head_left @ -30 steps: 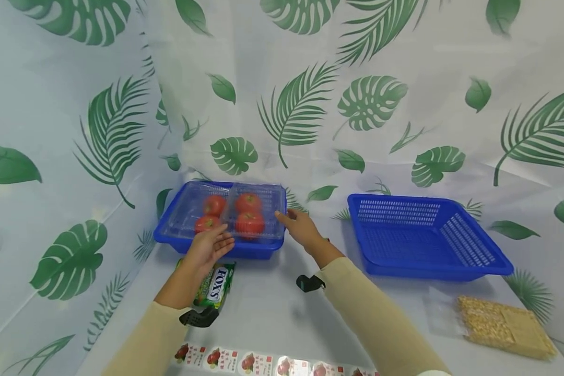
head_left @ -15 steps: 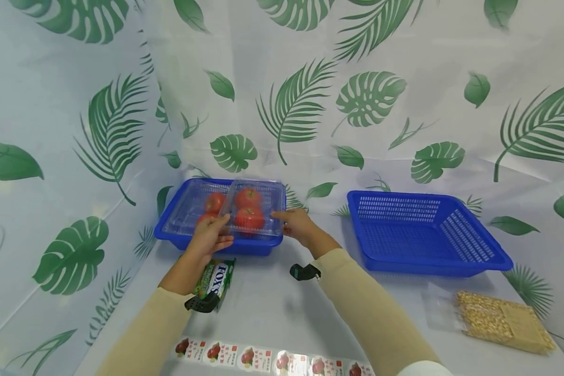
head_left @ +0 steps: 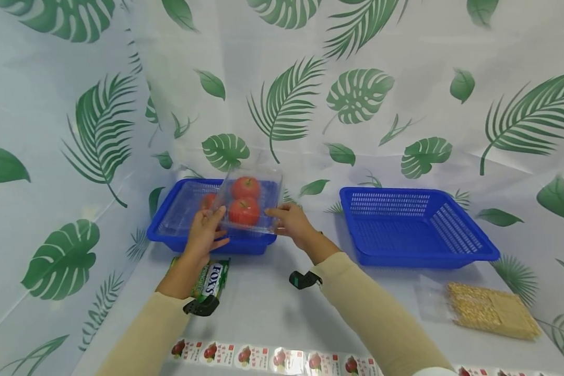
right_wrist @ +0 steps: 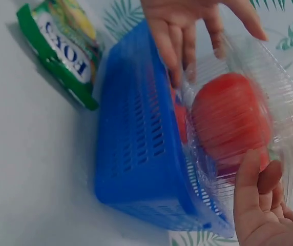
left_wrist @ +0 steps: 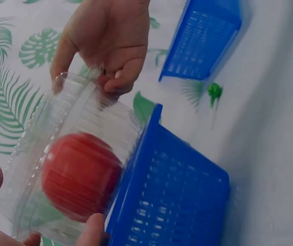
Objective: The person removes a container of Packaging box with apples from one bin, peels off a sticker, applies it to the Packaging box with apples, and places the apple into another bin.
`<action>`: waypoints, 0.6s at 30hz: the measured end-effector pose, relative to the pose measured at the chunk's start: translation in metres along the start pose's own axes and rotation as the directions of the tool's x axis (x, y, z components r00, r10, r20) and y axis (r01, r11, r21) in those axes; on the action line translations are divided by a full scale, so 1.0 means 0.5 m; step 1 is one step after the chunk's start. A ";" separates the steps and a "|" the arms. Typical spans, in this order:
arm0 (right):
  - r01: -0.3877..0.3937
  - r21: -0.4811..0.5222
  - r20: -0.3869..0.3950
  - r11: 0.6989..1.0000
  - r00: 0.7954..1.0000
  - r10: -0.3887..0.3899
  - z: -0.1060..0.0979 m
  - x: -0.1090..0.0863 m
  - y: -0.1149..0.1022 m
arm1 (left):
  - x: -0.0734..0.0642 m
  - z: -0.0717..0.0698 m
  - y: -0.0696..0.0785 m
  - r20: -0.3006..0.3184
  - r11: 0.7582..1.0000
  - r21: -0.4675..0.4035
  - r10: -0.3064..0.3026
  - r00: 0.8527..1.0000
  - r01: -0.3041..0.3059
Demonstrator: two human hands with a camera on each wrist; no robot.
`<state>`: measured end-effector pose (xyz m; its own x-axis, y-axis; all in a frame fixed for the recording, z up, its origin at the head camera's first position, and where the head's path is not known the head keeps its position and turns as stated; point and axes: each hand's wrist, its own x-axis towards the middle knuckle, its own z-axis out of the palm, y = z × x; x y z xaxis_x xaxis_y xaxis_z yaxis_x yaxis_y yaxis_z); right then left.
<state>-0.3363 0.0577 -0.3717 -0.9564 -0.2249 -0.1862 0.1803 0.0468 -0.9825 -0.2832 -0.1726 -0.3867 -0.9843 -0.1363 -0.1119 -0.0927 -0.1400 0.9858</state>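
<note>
Both hands grip a clear plastic box (head_left: 271,187) holding two red fruits (head_left: 244,211) that look like tomatoes. It is raised above the left blue basket (head_left: 249,246). My left hand (head_left: 202,235) holds its left near corner, thumb on top. On the right near side, my right hand (head_left: 296,224) pinches the rim, its thumb over the edge. A red fruit (left_wrist: 80,177) shows through the ridged wall in the left wrist view. Another clear box (head_left: 176,209) lies in the basket, its red fruit partly hidden behind my left hand.
A second blue basket (head_left: 395,230) stands to the right. A bag of grains or nuts (head_left: 491,310) lies in front of it. The green FOX'S packet (head_left: 211,279) is beside my left wrist. A strip of fruit labels (head_left: 244,357) runs along the near edge.
My hands have closed on the right-hand box and raised it out of the left basket, its far side tipped up. Earlier it lay in the basket beside the other box.
</note>
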 end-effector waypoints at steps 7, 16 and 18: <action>0.023 0.002 -0.016 1.000 1.000 -0.023 0.005 -0.031 -0.007 | -0.005 0.020 0.009 -0.020 0.997 -0.071 -0.014 1.000 0.013; 0.052 -0.096 -0.004 0.994 0.999 -0.053 0.006 -0.070 0.001 | -0.013 0.032 0.008 -0.078 0.998 -0.066 -0.021 0.997 0.016; 0.084 -0.105 0.012 0.991 0.996 -0.083 -0.002 -0.083 0.005 | -0.017 0.030 0.004 -0.063 0.998 -0.055 0.001 0.998 -0.004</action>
<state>-0.2967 0.0682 -0.3663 -0.9653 -0.2394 -0.1041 0.0743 0.1300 -0.9887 -0.2772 -0.1570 -0.3817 -0.9729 -0.1983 -0.1191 -0.0804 -0.1928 0.9779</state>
